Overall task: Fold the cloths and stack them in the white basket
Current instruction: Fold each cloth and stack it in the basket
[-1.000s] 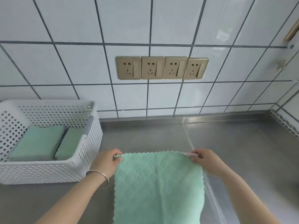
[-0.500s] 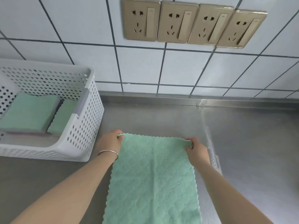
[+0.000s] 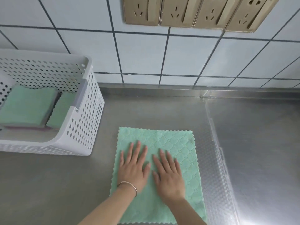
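Observation:
A green quilted cloth [image 3: 177, 143] lies spread flat on the steel counter [image 3: 162, 111], in the lower middle of the view. My left hand [image 3: 134, 166] and my right hand [image 3: 169, 174] rest side by side on its middle, palms down with fingers straight. A white perforated basket [image 3: 86, 114] stands on the counter to the left. Inside it lie two piles of folded green cloths [image 3: 27, 108], with a pink edge showing under the larger pile.
A tiled wall rises behind the counter, with a row of gold sockets [image 3: 199, 12] at the top. A strip of clear embossed film [image 3: 217, 159] runs along the counter just right of the cloth.
My hands have let go of the cloth's far corners and now lie flat on its middle. The cloth is spread out on the counter. The camera has tilted further down.

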Tool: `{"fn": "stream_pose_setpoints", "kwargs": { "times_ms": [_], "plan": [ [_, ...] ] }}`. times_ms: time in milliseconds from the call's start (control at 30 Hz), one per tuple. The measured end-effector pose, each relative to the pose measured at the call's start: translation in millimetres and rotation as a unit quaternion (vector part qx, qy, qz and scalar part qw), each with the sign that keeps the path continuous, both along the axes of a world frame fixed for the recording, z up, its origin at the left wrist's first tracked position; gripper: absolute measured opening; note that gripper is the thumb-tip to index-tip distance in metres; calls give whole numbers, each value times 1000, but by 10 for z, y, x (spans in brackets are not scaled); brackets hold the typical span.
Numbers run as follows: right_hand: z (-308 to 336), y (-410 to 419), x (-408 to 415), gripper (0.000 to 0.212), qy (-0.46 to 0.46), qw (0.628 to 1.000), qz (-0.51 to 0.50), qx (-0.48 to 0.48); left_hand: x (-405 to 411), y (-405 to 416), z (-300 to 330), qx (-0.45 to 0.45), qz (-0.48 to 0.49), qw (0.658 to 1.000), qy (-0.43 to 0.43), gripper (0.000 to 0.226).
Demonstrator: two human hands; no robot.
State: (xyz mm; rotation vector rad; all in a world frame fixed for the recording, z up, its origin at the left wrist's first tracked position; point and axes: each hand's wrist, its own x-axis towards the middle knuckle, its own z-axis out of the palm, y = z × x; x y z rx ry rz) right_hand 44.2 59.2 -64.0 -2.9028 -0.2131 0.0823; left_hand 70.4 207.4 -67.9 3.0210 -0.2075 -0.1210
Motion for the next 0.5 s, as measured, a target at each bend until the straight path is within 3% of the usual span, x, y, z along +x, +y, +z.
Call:
{"fn": "stream_pose_setpoints", "kwargs": {
  "times_ms": [300,367,500],
  "plan": [
    [69,-576,-111,68,46,990,-112,-69,73,323,54,-3,50,998,24,72],
    [95,-649,-129,71,61,987,-121,-81,88,370,127,10,62,995,82,69],
    [213,-433,-442,61,1,988,-124,-92,-187,386,225,30,62,995,67,71]
  ]
}}
